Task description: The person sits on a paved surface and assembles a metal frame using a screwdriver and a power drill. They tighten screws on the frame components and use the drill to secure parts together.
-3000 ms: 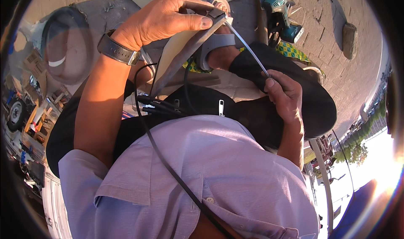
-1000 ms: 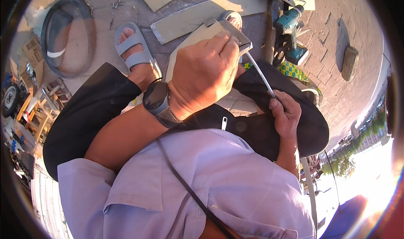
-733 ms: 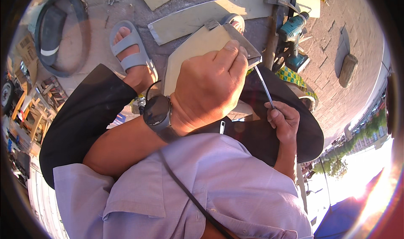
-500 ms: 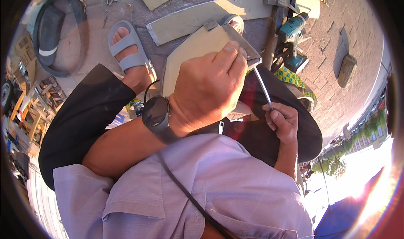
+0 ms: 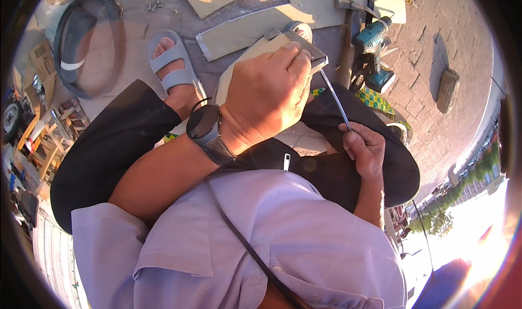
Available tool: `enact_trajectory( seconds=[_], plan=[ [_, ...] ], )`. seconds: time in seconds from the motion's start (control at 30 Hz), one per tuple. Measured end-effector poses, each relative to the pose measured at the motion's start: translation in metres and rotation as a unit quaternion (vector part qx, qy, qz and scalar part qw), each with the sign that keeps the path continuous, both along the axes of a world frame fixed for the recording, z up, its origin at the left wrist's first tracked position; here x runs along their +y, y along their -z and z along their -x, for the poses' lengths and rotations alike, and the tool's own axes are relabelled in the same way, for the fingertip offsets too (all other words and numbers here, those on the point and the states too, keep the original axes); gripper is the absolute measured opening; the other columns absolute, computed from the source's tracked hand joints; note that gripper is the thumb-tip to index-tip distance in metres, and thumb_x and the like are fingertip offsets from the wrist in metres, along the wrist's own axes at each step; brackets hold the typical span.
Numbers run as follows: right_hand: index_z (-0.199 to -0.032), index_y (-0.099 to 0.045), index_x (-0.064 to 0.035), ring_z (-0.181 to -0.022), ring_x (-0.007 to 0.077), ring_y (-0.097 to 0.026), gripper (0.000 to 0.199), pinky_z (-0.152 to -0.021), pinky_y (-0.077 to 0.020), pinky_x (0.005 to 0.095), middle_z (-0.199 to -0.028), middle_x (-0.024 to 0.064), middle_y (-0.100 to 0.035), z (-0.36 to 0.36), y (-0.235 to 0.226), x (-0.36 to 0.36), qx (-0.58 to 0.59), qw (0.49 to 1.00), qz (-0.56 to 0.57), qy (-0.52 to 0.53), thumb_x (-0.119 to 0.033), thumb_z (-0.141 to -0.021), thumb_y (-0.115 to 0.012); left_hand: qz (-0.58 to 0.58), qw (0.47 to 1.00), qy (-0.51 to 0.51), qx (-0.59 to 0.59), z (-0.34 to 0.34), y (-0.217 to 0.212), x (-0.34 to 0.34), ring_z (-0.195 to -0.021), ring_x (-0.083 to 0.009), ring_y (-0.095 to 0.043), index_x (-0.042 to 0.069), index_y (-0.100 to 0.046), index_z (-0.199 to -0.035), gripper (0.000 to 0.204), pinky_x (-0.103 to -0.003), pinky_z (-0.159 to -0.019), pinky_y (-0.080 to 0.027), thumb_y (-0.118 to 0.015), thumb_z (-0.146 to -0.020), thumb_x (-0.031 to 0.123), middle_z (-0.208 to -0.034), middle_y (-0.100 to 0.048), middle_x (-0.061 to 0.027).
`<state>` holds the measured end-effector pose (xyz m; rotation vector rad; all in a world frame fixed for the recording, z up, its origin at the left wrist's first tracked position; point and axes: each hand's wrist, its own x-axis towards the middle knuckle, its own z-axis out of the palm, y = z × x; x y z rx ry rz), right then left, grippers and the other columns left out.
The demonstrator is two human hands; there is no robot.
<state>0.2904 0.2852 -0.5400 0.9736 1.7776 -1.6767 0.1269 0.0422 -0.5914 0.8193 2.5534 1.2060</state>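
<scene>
My left hand (image 5: 269, 100), with a dark watch (image 5: 204, 123) on its wrist, is closed over the top edge of a beige board (image 5: 239, 70) that stands on my lap. Its fingertips press on a grey metal corner piece (image 5: 311, 49) at the board's upper right. My right hand (image 5: 365, 148) rests on my dark trouser leg and pinches the lower end of a thin metal strip (image 5: 333, 97). The strip slants up to the corner piece, just under my left fingertips.
On the paved ground ahead lie beige sheet offcuts (image 5: 244, 29), a hammer (image 5: 346, 42) and a teal cordless drill (image 5: 375, 37). A dark rubber ring (image 5: 89, 42) lies at the upper left, a stone (image 5: 448, 89) at the right. My sandalled foot (image 5: 174, 70) is beside the board.
Three seconds ago my left hand was higher and further left on the board. It has come down onto the corner piece. In the last second both hands have barely moved.
</scene>
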Motion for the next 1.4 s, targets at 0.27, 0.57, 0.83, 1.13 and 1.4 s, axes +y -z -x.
enact_trajectory(
  seconds=[0.27, 0.57, 0.83, 1.13, 1.4],
  plan=[
    [-0.115, -0.073, 0.0034, -0.057, 0.0026, -0.043, 0.028, -0.049, -0.0303, 0.0206, -0.073, -0.0023, -0.057, 0.005, -0.008, -0.01, -0.001, 0.999, -0.041, -0.022, -0.021, -0.1, -0.068, -0.004, 0.997, -0.015, 0.08, 0.001, 0.005, -0.001, -0.074, -0.038, -0.065, 0.004, -0.061, -0.087, 0.015, -0.044, -0.062, -0.053, -0.072, -0.083, 0.013, -0.086, -0.066, -0.0132],
    [-0.107, -0.075, 0.0028, -0.068, 0.008, -0.052, 0.029, -0.062, -0.0433, 0.0273, -0.073, -0.0006, -0.06, 0.001, -0.009, -0.019, 0.087, 0.99, -0.085, -0.067, -0.023, -0.098, -0.066, 0.062, 0.992, -0.009, 0.11, 0.005, 0.008, -0.008, -0.084, -0.0403, -0.067, 0.004, -0.066, -0.089, 0.018, -0.047, -0.074, -0.053, -0.071, -0.087, 0.021, -0.085, -0.068, -0.0169],
    [-0.106, -0.076, 0.0017, -0.073, 0.0133, -0.062, 0.03, -0.069, -0.0502, 0.0313, -0.077, 0.0084, -0.068, -0.007, -0.015, -0.03, 0.13, 0.976, -0.155, -0.085, -0.025, -0.095, -0.068, 0.107, 0.99, -0.037, 0.083, -0.001, 0.001, -0.008, -0.094, -0.0428, -0.068, 0.004, -0.073, -0.111, 0.036, -0.047, -0.081, -0.055, -0.074, -0.088, 0.031, -0.099, -0.071, -0.024],
    [-0.106, -0.076, 0.0017, -0.073, 0.0143, -0.063, 0.031, -0.07, -0.0511, 0.0321, -0.077, 0.0087, -0.069, -0.016, -0.016, -0.037, 0.123, 0.97, -0.191, -0.08, -0.026, -0.095, -0.068, 0.082, 0.997, 0.0, 0.009, 0.001, -0.005, -0.01, -0.089, -0.0432, -0.068, 0.001, -0.071, -0.107, 0.038, -0.045, -0.078, -0.053, -0.073, -0.088, 0.034, -0.091, -0.069, -0.0266],
    [-0.104, -0.076, 0.0018, -0.07, 0.0111, -0.059, 0.028, -0.065, -0.0478, 0.0291, -0.076, 0.0034, -0.066, -0.016, -0.019, -0.039, 0.109, 0.979, -0.16, -0.056, -0.024, -0.096, -0.068, 0.048, 0.999, 0.019, 0.002, 0.005, -0.002, -0.014, -0.085, -0.0398, -0.068, 0.003, -0.073, -0.106, 0.038, -0.044, -0.077, -0.052, -0.075, -0.087, 0.035, -0.089, -0.069, -0.0249]
  ],
)
